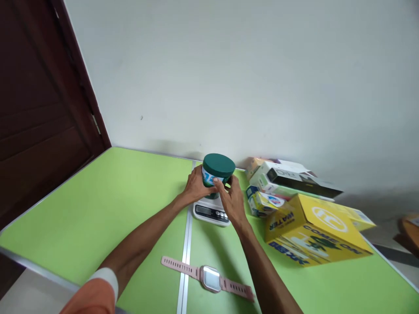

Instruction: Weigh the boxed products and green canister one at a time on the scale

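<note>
Both my hands are wrapped round a green jar (218, 165) with a dark green lid and a blue-and-white label. My left hand (196, 185) grips its left side, and my right hand (231, 196) closes round the right, thumb across the front. Beneath the jar is a white kitchen scale (211, 214) with a small grey display and several buttons. Whether the jar's base touches the scale is hidden by my hands. Nearer to me, a smartwatch (211, 279) with a pink strap lies stretched out flat, face up.
The green folding table (137, 192) has a metal seam down its middle. On the right stand a large yellow box (319, 231), a small yellow-and-blue box (265, 203) and a stack of boxes topped by a black one (303, 181). A white wall (229, 78) rises behind.
</note>
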`<move>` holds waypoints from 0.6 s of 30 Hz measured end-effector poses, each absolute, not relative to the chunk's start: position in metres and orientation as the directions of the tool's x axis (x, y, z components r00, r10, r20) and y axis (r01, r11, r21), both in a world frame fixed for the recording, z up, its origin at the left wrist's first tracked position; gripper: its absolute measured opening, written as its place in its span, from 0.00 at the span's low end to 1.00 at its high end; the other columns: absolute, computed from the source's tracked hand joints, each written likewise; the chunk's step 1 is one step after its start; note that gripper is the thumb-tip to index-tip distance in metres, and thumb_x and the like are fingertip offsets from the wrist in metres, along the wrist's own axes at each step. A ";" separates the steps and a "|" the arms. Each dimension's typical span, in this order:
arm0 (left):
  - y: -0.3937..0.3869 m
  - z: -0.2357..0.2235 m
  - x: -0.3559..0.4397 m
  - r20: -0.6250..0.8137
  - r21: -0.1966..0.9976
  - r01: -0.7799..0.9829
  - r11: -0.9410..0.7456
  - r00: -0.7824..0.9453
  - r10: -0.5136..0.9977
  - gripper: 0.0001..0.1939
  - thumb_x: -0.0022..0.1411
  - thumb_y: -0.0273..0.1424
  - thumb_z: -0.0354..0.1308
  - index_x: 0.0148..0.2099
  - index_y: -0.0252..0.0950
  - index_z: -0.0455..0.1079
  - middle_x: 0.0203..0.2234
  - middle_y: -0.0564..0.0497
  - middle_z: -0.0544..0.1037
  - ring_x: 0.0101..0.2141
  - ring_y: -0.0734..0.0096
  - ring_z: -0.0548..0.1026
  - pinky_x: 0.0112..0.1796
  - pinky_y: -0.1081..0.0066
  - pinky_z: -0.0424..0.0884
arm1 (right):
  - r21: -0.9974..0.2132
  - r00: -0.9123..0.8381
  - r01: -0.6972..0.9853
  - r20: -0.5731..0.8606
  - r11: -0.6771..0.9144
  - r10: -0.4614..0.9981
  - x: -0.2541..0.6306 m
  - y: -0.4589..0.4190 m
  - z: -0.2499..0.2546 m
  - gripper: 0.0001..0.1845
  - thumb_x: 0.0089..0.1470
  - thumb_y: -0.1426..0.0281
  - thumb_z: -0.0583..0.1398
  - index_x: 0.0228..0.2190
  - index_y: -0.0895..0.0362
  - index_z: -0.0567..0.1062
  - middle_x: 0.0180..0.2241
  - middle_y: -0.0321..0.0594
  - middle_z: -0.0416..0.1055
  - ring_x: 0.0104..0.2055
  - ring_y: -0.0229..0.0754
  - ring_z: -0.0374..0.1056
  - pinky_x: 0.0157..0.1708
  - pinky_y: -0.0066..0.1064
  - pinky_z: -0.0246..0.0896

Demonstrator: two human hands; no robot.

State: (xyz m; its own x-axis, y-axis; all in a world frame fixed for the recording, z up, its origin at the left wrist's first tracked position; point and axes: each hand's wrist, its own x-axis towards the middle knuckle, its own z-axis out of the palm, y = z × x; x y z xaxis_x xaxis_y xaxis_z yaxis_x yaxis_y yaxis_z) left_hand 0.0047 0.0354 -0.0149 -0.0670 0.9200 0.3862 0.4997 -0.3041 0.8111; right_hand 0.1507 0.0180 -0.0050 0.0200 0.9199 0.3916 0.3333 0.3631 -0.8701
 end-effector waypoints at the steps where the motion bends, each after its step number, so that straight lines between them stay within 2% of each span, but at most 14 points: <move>1: 0.037 -0.015 0.002 0.380 0.819 0.496 -0.288 -0.095 0.920 0.49 0.42 0.43 0.80 0.62 0.36 0.63 0.55 0.38 0.75 0.57 0.44 0.75 0.56 0.49 0.72 | -0.854 0.028 0.363 0.410 0.373 0.912 0.147 0.020 -0.004 0.38 0.57 0.42 0.61 0.57 0.56 0.71 0.55 0.53 0.73 0.55 0.57 0.70 0.56 0.56 0.67; 4: 0.039 -0.014 -0.019 0.403 0.837 0.470 -0.279 -0.188 0.895 0.46 0.41 0.43 0.79 0.59 0.37 0.64 0.51 0.41 0.77 0.52 0.47 0.78 0.51 0.53 0.75 | -0.808 -0.017 0.387 0.475 0.444 0.880 0.131 0.027 -0.001 0.39 0.57 0.43 0.62 0.59 0.55 0.70 0.57 0.54 0.71 0.58 0.58 0.68 0.58 0.56 0.65; 8: 0.038 -0.015 -0.077 0.455 0.827 0.488 -0.278 -0.292 0.841 0.44 0.43 0.41 0.79 0.58 0.37 0.64 0.51 0.41 0.77 0.51 0.50 0.78 0.50 0.56 0.76 | -0.815 -0.167 0.254 0.494 0.521 0.853 0.081 0.047 -0.003 0.38 0.59 0.45 0.62 0.62 0.54 0.68 0.58 0.53 0.72 0.60 0.57 0.68 0.59 0.53 0.66; 12: 0.043 -0.029 -0.141 0.398 0.833 0.539 -0.126 -0.426 0.812 0.42 0.41 0.35 0.79 0.57 0.37 0.64 0.50 0.41 0.78 0.52 0.50 0.78 0.51 0.56 0.75 | -0.879 -0.296 0.116 0.414 0.462 0.861 0.009 0.070 -0.024 0.40 0.57 0.46 0.62 0.63 0.57 0.68 0.60 0.56 0.70 0.61 0.58 0.68 0.60 0.54 0.66; 15: 0.053 -0.042 -0.179 0.356 0.838 0.545 -0.004 -0.541 0.762 0.41 0.41 0.33 0.78 0.56 0.38 0.63 0.50 0.41 0.77 0.53 0.50 0.77 0.51 0.56 0.74 | -0.904 -0.340 0.107 0.358 0.414 0.870 -0.040 0.085 -0.043 0.43 0.55 0.48 0.62 0.64 0.59 0.66 0.63 0.58 0.67 0.64 0.61 0.65 0.61 0.54 0.66; 18: 0.069 -0.049 -0.209 0.365 0.831 0.555 0.040 -0.598 0.714 0.42 0.41 0.32 0.78 0.56 0.39 0.62 0.52 0.42 0.76 0.55 0.51 0.76 0.54 0.56 0.73 | -0.917 -0.346 0.116 0.323 0.382 0.881 -0.076 0.097 -0.055 0.44 0.56 0.49 0.62 0.67 0.59 0.64 0.66 0.58 0.64 0.69 0.63 0.60 0.63 0.56 0.64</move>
State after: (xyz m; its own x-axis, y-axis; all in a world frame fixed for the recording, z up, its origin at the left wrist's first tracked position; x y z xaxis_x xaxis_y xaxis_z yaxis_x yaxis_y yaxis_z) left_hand -0.2092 0.0690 -0.0491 -0.5977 0.7139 0.3649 0.5549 0.0399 0.8309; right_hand -0.0759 0.0972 -0.0553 -0.3456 0.8810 0.3231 0.1162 0.3819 -0.9169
